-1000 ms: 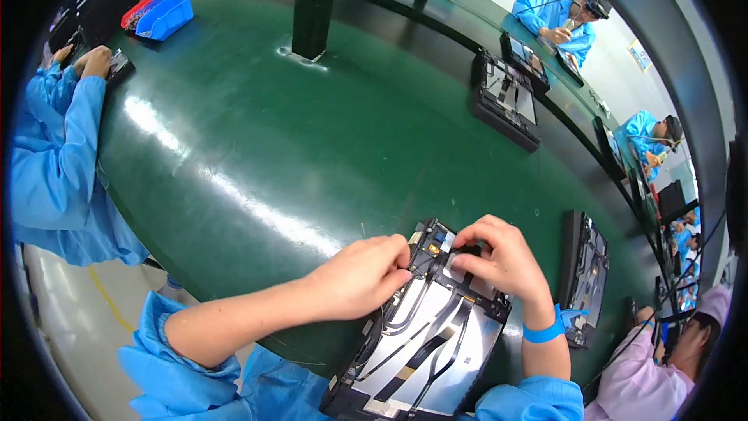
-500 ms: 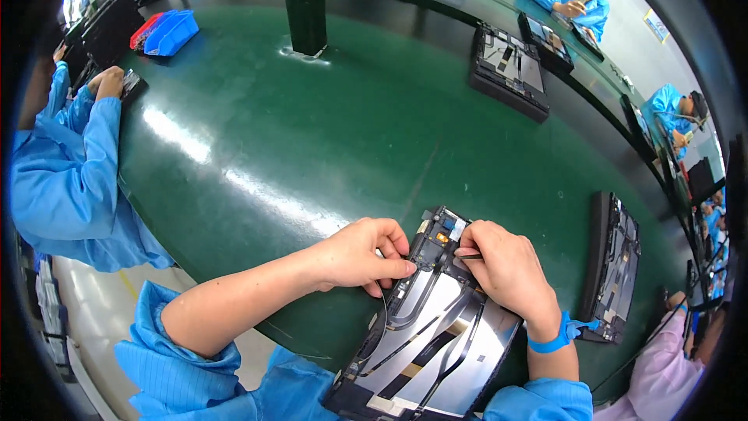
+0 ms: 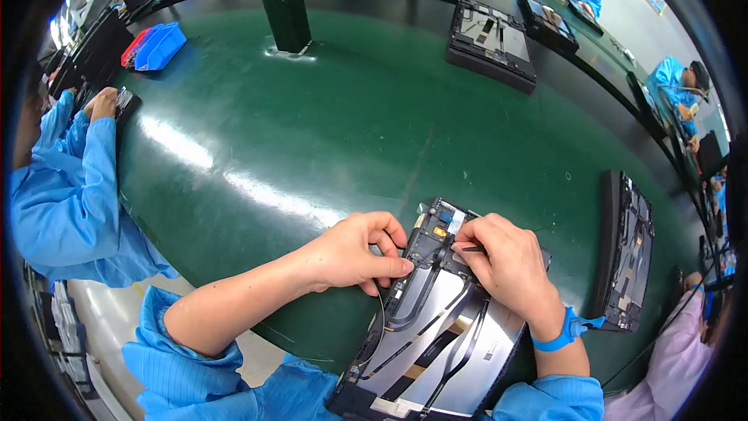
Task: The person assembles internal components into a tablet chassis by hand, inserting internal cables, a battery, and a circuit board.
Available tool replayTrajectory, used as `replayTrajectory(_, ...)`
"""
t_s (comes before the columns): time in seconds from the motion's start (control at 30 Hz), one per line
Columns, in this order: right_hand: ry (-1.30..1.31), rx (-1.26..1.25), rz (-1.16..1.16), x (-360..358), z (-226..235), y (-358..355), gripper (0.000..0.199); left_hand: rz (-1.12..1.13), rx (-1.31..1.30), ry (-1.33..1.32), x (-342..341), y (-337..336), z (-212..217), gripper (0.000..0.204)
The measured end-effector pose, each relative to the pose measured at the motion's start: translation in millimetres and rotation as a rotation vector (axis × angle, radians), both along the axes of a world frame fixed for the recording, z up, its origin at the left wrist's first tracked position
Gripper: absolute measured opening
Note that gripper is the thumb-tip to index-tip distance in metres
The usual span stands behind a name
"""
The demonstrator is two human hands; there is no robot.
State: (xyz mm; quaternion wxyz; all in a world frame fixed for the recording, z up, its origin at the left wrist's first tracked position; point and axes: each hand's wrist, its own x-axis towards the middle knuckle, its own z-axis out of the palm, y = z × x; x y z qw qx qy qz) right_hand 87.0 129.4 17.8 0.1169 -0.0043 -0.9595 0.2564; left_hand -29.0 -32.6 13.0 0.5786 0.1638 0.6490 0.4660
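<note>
showing clearer: strip (image 3: 474, 249) in right hand (image 3: 510, 263)

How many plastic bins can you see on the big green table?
2: a blue plastic bin and a red plastic bin right against its left side, both at the far left of the green table. Others may be hidden.

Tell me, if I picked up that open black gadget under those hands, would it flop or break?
The gadget would probably stay stiff, because a black casing frames it. Its insides look fragile, with thin cables and a silvery panel lying uncovered, so a poke might hurt them. It likely wouldn't roll, being flat and boxy.
</note>
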Motion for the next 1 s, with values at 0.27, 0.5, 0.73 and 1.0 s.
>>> replayTrajectory(0.27,0.049,0.008,0.034,-1.7,-1.7,1.7,0.016,-0.025,0.072,0.052,0.1,-1.5,-2.5,0.029)
replayTrajectory(0.5,-0.015,-0.063,0.009,-5.2,2.3,-1.6,0.011,-0.011,0.123,0.048,-1.2,-4.5,-4.4,0.024)
replayTrajectory(0.73,0.028,0.023,0.035,-3.4,0.9,0.2,0.014,-0.034,0.05,0.035,-3.2,2.4,-0.3,0.024)
replayTrajectory(1.0,-0.093,0.097,-0.099,-1.8,14.0,-8.0,0.01,-0.035,-0.002,0.057,-2.5,1.5,2.1,0.024)
